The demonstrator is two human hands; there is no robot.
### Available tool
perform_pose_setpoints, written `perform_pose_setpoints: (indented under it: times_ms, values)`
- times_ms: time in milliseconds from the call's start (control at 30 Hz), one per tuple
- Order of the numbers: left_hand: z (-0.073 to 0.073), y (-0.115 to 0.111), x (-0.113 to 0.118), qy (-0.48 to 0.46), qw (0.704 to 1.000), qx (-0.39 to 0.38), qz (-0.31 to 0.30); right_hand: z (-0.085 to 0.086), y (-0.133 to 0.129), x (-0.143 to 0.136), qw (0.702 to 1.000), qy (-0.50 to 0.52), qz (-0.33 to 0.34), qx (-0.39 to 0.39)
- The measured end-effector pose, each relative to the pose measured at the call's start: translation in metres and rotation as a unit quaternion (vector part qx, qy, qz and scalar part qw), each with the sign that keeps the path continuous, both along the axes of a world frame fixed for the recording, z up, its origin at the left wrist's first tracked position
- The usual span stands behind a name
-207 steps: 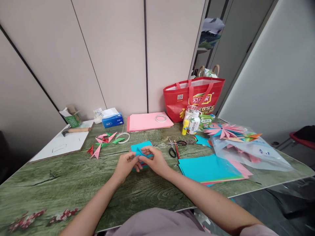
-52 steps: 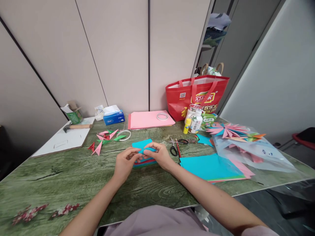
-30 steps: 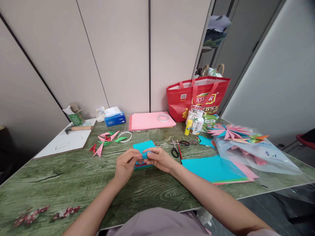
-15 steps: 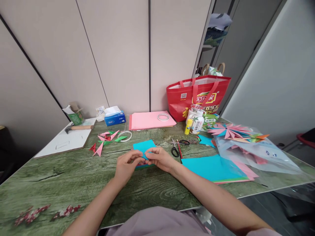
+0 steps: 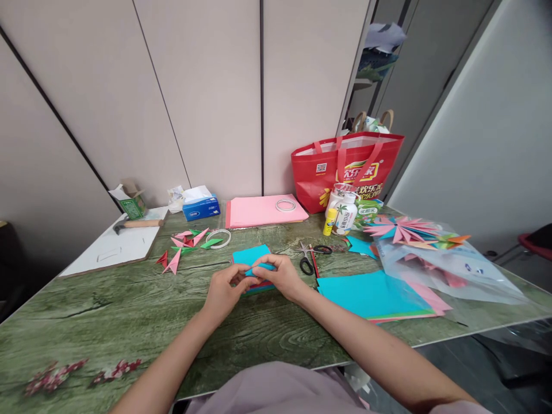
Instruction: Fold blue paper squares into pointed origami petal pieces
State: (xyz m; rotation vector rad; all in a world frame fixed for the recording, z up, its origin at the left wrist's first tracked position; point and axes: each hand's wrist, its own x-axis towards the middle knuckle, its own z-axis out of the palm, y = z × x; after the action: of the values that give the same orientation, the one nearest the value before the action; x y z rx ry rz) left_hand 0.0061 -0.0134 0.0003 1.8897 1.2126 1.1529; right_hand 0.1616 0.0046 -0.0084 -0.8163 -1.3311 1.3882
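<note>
Over a small stack of coloured paper (image 5: pixel 251 253) with a blue sheet on top, both my hands pinch one small folded blue paper (image 5: pixel 264 267). My left hand (image 5: pixel 227 289) grips its left end between thumb and fingers. The right end is pinched in my right hand (image 5: pixel 280 276), whose fingers cover part of the paper. Scissors (image 5: pixel 307 261) with black handles and a red pencil (image 5: pixel 314 263) lie just right of the stack. To the left are several folded pink, green and red paper pieces (image 5: pixel 185 244) and a roll of tape (image 5: pixel 218 238).
Large blue sheets (image 5: pixel 375 293) lie right, beside a plastic bag (image 5: pixel 457 270) and a paper flower (image 5: pixel 403 230). Behind stand a red bag (image 5: pixel 310 181), a glue stick (image 5: pixel 330 222), bottles, pink paper (image 5: pixel 259 211) and a tissue box (image 5: pixel 201 208). A hammer (image 5: pixel 140 223) rests on a white board (image 5: pixel 103 247).
The folded blue paper has turned in my fingers and now shows as a longer narrow strip. My hands have shifted slightly, both still pinching it.
</note>
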Motion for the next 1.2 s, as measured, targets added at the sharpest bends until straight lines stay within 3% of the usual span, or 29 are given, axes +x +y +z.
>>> perform_pose_setpoints:
  times_ms: [100,300,500,633,767,833,1033,1200]
  values:
    - [0.0,0.0,0.0,0.016,1.0,0.011,-0.006,0.002,-0.002,-0.001,1.0,-0.017,0.008,0.011]
    - [0.002,0.001,0.003,-0.092,0.994,-0.048,-0.015,0.003,-0.005,-0.001,0.996,-0.048,-0.004,0.072]
    - [0.003,-0.001,0.004,-0.124,0.991,-0.047,-0.017,0.011,-0.009,0.001,0.993,-0.065,-0.025,0.098]
    - [0.006,-0.002,0.003,-0.062,0.997,-0.021,-0.026,0.01,-0.007,0.002,0.995,-0.038,-0.011,0.09]
    - [0.002,-0.001,0.0,0.098,0.993,0.063,-0.023,0.005,-0.005,0.004,0.986,-0.082,-0.02,0.145]
    - [-0.001,0.0,-0.003,0.133,0.984,0.112,-0.027,0.003,-0.005,0.004,0.983,-0.094,-0.025,0.157]
    - [0.001,0.0,-0.004,0.111,0.985,0.129,-0.026,0.005,-0.007,0.0,0.999,-0.002,-0.018,0.052]
    - [0.001,0.001,-0.003,0.102,0.985,0.135,-0.026,0.007,-0.008,-0.001,0.998,0.009,-0.045,0.047]
